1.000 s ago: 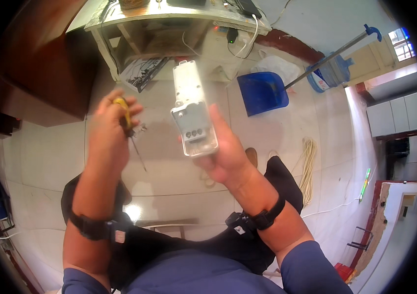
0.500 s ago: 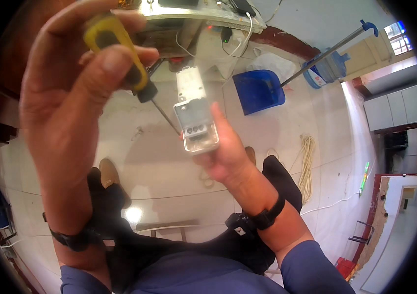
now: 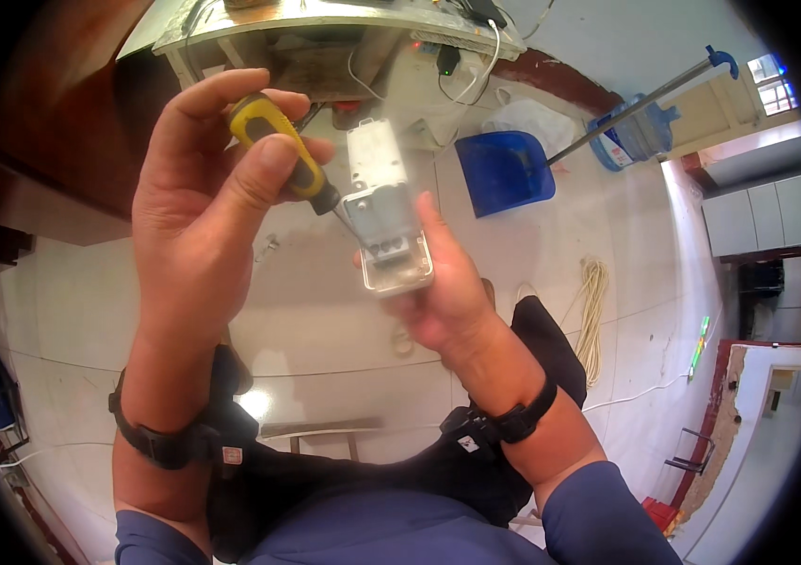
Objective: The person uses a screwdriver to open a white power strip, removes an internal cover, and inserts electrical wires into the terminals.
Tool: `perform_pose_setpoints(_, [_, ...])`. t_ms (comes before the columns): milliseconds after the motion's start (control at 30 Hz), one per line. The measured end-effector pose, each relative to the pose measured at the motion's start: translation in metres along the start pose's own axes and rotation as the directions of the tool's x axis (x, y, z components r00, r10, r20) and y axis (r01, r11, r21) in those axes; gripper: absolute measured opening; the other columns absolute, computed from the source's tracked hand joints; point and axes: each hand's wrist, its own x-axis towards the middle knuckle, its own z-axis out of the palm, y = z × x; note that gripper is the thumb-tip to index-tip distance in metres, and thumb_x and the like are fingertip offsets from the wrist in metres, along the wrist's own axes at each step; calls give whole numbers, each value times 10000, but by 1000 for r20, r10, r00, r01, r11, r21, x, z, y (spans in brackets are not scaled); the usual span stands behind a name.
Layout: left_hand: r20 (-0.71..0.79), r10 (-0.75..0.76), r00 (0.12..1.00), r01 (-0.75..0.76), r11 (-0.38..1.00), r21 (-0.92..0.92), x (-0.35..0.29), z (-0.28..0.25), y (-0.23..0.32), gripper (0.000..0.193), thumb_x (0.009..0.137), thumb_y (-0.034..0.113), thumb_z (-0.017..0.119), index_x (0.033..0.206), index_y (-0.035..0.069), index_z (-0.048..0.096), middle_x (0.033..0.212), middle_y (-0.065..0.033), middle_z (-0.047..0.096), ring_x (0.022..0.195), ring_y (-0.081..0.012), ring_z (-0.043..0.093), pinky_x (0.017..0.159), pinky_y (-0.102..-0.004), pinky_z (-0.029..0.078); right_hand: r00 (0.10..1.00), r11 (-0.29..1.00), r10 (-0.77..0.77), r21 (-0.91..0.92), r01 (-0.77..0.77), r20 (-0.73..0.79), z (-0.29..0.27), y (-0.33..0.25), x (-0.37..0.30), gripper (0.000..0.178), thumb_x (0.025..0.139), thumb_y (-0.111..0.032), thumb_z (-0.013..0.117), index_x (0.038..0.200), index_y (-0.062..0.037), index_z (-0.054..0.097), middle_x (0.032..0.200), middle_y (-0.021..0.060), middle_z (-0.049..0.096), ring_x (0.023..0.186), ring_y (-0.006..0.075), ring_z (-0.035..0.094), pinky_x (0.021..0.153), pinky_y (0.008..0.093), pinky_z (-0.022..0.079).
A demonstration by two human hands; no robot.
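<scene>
My left hand (image 3: 207,207) grips a yellow and black screwdriver (image 3: 289,151) by its handle, thumb against the fingers. The shaft slants down to the right, its tip at the left end of the row of three round screw terminals (image 3: 386,247) in a white plastic electrical box (image 3: 377,155). My right hand (image 3: 447,292) holds this box from below, thumb along its right side. The box's lower part is an open, shallow compartment with a pale rim; the upper part is a long white section. Whether the tip sits in a terminal's screw is hard to make out.
A blue dustpan (image 3: 506,174) with a long handle and a large water bottle (image 3: 631,132) stand to the far right. A coil of pale rope (image 3: 591,320) lies on the tiled floor. Ahead is a worktable (image 3: 325,28) with cables; my legs are below.
My left hand has moved right and down with the screwdriver, bringing its tip from the box's left edge to the terminals. The box has shifted slightly right in view.
</scene>
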Motion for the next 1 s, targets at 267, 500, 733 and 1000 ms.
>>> perform_pose_setpoints(267, [1,-2,1000,2,1000,2,-4,6,-1,378,977,122,596,1329,43,481,1200,-132,614,1015,-213,678,836,-315,579,1000,1000,-1,-14,1,22,-1,2,-1,559,1027,-560,343,1161,-71,577,918,106,681,813,183,665,733,297,529])
perform_pose_setpoints(500, [3,-7,1000,7,1000,-1,-4,8,-4,380,975,133,606,1321,39,482,1200,-133,615,1008,-207,676,825,-305,576,1000,1000,0,-16,0,25,-2,1,0,549,1029,-554,341,1174,-80,577,940,94,682,833,183,666,747,303,528])
perform_pose_setpoints(733, [-13,-22,1000,22,1000,-7,-4,9,-5,380,974,142,611,1318,43,484,1194,-130,616,1008,-209,674,823,-302,573,998,1000,5,-10,-4,60,-4,0,-1,552,1028,-558,340,1178,-82,577,944,93,683,831,180,666,741,295,528])
perform_pose_setpoints(1000, [5,-1,1000,1,1000,-3,-5,7,-7,370,975,133,606,1316,49,489,1198,-125,609,1009,-209,672,824,-297,571,999,1000,-18,-4,18,35,-3,2,0,530,1037,-533,339,1187,-81,571,981,78,681,842,180,668,744,302,534])
